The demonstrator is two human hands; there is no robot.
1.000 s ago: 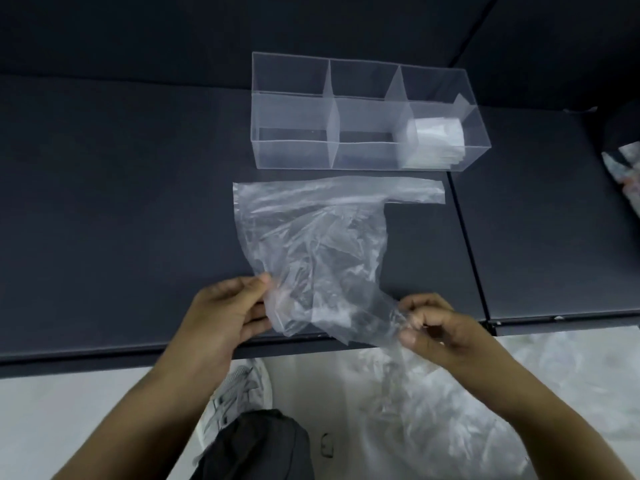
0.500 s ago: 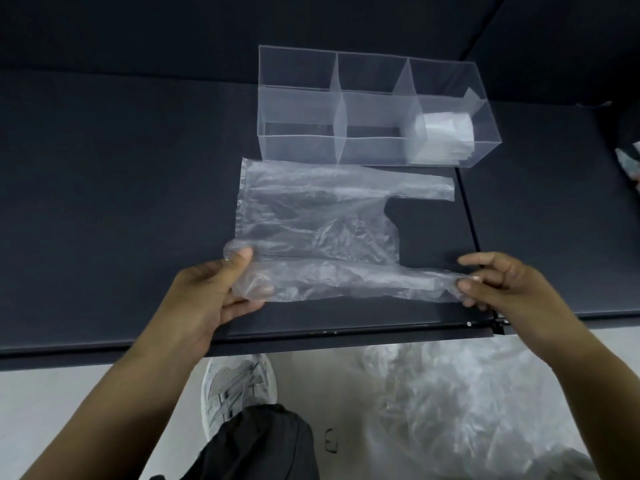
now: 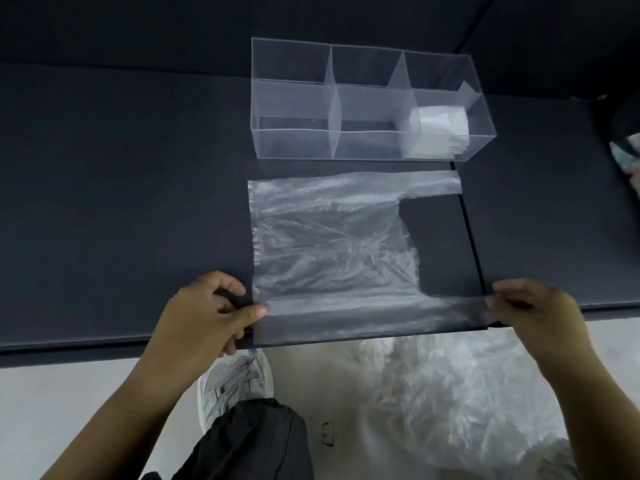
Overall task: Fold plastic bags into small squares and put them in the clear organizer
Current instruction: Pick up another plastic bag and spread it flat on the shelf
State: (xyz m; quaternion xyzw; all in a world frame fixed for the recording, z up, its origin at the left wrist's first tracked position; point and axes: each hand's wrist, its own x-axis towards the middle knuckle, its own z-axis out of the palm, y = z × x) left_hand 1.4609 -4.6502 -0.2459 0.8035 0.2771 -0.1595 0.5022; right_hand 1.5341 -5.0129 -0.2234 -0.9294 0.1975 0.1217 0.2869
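Now that the bag (image 3: 332,244) is lying flat on the bench (image 3: 121,202) instead of bunched, we are pinching its near edge, left hand (image 3: 207,317) at nine o'clock, right hand (image 3: 533,313) at three o'clock, seemingly readying the first fold; the organizer (image 3: 294,140) is waiting at twelve o'clock.

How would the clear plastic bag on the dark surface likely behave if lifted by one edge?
The plastic bag would probably droop limply: it is thin, see-through, creased film. It looks very light, so a push may bunch it rather than slide it. The left hand and right hand pinch its near edge at both ends, perhaps to keep it flat.
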